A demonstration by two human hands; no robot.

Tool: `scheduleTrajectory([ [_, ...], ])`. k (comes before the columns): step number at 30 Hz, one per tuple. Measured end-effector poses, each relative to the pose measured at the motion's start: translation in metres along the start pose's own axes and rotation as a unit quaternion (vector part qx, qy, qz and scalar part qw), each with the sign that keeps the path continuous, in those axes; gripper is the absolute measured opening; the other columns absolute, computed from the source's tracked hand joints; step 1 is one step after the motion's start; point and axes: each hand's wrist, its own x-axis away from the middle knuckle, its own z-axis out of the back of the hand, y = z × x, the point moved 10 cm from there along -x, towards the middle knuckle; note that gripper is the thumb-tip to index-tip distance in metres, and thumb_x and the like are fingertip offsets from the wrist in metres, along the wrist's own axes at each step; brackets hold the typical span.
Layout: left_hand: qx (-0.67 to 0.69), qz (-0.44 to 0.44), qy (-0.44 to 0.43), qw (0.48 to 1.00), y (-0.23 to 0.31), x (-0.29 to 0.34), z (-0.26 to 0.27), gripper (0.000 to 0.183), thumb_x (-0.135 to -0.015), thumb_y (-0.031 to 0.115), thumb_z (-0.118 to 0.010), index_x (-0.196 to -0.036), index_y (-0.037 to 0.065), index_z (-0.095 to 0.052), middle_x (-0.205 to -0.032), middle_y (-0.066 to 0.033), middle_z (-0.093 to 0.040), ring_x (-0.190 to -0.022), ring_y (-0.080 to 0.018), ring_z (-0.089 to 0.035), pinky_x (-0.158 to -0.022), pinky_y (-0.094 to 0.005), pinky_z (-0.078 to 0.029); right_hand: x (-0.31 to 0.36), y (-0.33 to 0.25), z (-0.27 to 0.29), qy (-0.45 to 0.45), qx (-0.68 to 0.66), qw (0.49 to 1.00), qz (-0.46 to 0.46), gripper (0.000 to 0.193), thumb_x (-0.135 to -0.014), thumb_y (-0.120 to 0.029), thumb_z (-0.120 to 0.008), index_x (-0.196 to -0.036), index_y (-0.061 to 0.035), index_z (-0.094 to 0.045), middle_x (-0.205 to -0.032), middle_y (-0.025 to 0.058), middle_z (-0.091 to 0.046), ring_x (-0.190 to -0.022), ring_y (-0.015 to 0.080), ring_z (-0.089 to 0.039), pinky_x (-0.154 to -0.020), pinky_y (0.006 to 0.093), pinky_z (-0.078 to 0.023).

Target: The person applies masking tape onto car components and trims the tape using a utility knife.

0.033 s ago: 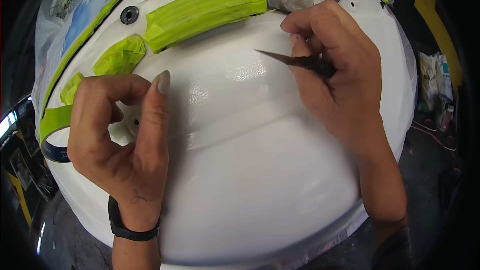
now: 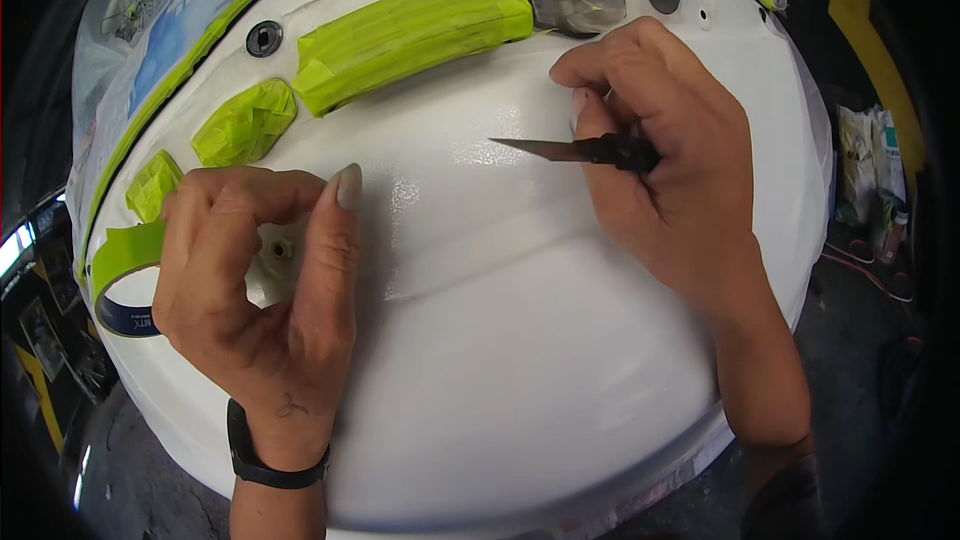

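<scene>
My left hand hovers over a glossy white panel, its fingers curled and its thumb tip close to the index finger. A roll of green masking tape with a dark blue core hangs at its outer side, partly hidden behind the curled fingers. Whether a small piece sits in the left pinch I cannot tell. My right hand is closed around a craft knife, blade pointing left above the panel. The right thumb and index finger are bent close together.
Along the panel's far edge are a long taped strip, smaller taped patches, a clear lamp and black round plugs. Plastic sheeting covers what lies beyond. Bags and a cable are on the floor at right.
My left hand and the tape roll have shifted slightly right and down. The knife blade has swung from slanting upward to nearly level, and the right hand has lowered slightly.
</scene>
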Motion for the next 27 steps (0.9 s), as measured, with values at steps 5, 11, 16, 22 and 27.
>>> scheduleTrajectory([
  [5, -0.015, 0.019, -0.039, 0.999, 0.007, 0.0, -0.014, 0.014, -0.084, 0.004, -0.079, -0.096, 0.003, -0.074, -0.086, -0.0056, -0.066, -0.081, -0.0166, -0.059, -0.076, -0.0307, -0.043, -0.007, -0.006, 0.003, 0.009, 0.005, 1.0, 0.02, 0.042, -0.087, 0.003, -0.065, -0.129, 0.0019, -0.059, -0.105, 0.0075, -0.063, -0.083, 0.0107, -0.061, -0.067, 0.0236, -0.047],
  [11, 0.012, 0.061, -0.039, 0.997, -0.004, -0.007, -0.011, 0.021, -0.086, 0.001, -0.074, -0.106, 0.003, -0.07, -0.09, -0.005, -0.067, -0.082, -0.017, -0.057, -0.079, -0.0302, -0.045, -0.022, -0.02, 0.004, 0.012, 0.021, 0.999, 0.028, 0.041, -0.088, 0.005, -0.063, -0.129, 0.0022, -0.059, -0.106, 0.0074, -0.064, -0.084, 0.0102, -0.062, -0.067, 0.0232, -0.047],
  [16, 0.037, 0.066, -0.042, 0.996, -0.011, -0.006, -0.011, 0.029, -0.086, -0.003, -0.07, -0.114, 0.001, -0.066, -0.096, -0.0062, -0.067, -0.081, -0.0168, -0.054, -0.079, -0.0286, -0.045, -0.014, -0.039, -0.002, 0.007, 0.035, 0.999, 0.041, 0.041, -0.088, 0.006, -0.062, -0.129, 0.0024, -0.059, -0.106, 0.0073, -0.064, -0.085, 0.0098, -0.062, -0.067, 0.0228, -0.047],
  [22, 0.148, 0.091, -0.088, 0.981, 0.002, 0.006, -0.018, 0.065, -0.077, -0.01, -0.063, -0.142, -0.004, -0.053, -0.121, -0.0228, -0.062, -0.107, -0.0382, -0.061, -0.094, -0.0437, -0.046, 0.0, -0.039, -0.004, -0.012, -0.16, 0.982, -0.097, 0.048, -0.086, 0.008, -0.059, -0.133, 0.0018, -0.056, -0.112, 0.009, -0.055, -0.083, 0.0143, -0.064, -0.072, 0.0265, -0.052],
  [27, 0.153, 0.094, -0.039, 0.983, -0.01, 0.0, 0.015, 0.069, -0.08, -0.005, -0.064, -0.147, 0.005, -0.053, -0.123, -0.0156, -0.065, -0.106, -0.0239, -0.061, -0.086, -0.0358, -0.051, 0.021, -0.066, 0.007, 0.004, -0.232, 0.969, -0.09, 0.05, -0.09, 0.005, -0.059, -0.14, 0.0005, -0.054, -0.12, 0.0084, -0.055, -0.085, 0.0091, -0.06, -0.075, 0.0241, -0.051],
])
